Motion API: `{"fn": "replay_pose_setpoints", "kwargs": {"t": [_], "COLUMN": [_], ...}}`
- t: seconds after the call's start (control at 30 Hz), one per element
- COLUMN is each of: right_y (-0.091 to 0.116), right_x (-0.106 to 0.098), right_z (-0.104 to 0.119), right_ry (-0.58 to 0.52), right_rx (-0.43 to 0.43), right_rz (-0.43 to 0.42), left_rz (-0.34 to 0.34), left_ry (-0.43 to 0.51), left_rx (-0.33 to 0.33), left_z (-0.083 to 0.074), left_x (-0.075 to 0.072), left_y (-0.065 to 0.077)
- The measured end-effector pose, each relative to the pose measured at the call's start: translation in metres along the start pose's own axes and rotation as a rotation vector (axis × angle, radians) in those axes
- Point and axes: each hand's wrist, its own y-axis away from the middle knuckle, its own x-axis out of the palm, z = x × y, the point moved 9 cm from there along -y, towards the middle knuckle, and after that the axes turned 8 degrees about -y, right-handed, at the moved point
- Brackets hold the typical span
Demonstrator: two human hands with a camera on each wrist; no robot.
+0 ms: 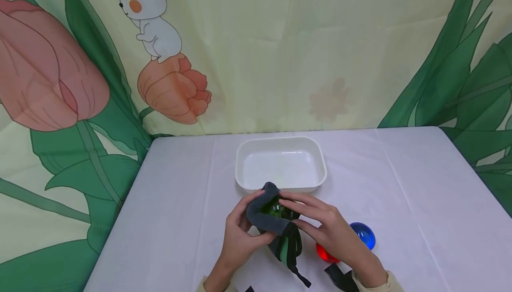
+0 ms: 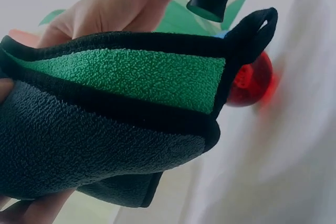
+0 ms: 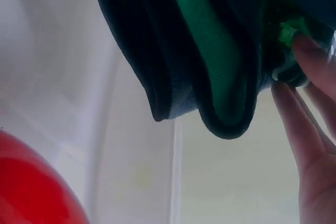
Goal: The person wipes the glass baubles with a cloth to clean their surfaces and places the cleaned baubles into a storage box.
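Observation:
Above the table, in front of the white basin, my left hand (image 1: 240, 235) grips a folded dark grey cloth (image 1: 256, 212) with black edging, a green inner side and a hanging loop. A clear green glass ball (image 1: 276, 207) sits in the fold, partly hidden by the cloth and fingers. My right hand (image 1: 330, 221) holds the ball from the right, with its fingertips against it. In the right wrist view, thumb and fingers lie on the green ball (image 3: 289, 30) at the cloth's edge. The left wrist view shows the cloth (image 2: 105, 129) wrapped in loose folds.
A white rectangular basin (image 1: 282, 140) stands at the table's back middle. A red ball (image 1: 327, 255) and a blue ball (image 1: 363, 235) lie on the white tablecloth (image 1: 400, 238) by the right forearm. Behind the table hangs a printed curtain (image 1: 256, 61).

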Motion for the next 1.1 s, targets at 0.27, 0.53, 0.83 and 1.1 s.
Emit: {"fn": "replay_pose_setpoints", "kwargs": {"t": [0.27,0.53,0.83,1.1], "right_y": [-0.0042,-0.0046,-0.0015,0.0009], "right_x": [-0.004,-0.0065,0.0028,-0.0026], "right_z": [-0.006,-0.0015,0.0033,-0.0018], "right_ry": [-0.003,0.067,0.028,-0.002], "right_rx": [0.13,0.101,0.03,0.098], "right_rz": [-0.042,-0.01,0.037,-0.03], "left_rz": [-0.003,-0.013,-0.002,0.015], "left_ry": [-0.026,-0.026,-0.017,-0.014], "left_rx": [-0.021,-0.019,-0.009,-0.011], "left_z": [0.003,0.0024,0.0007,0.0011], "left_x": [0.0017,-0.0009,0.0007,0.0049], "left_y": [-0.0022,-0.0043,0.0008,0.0023]}}
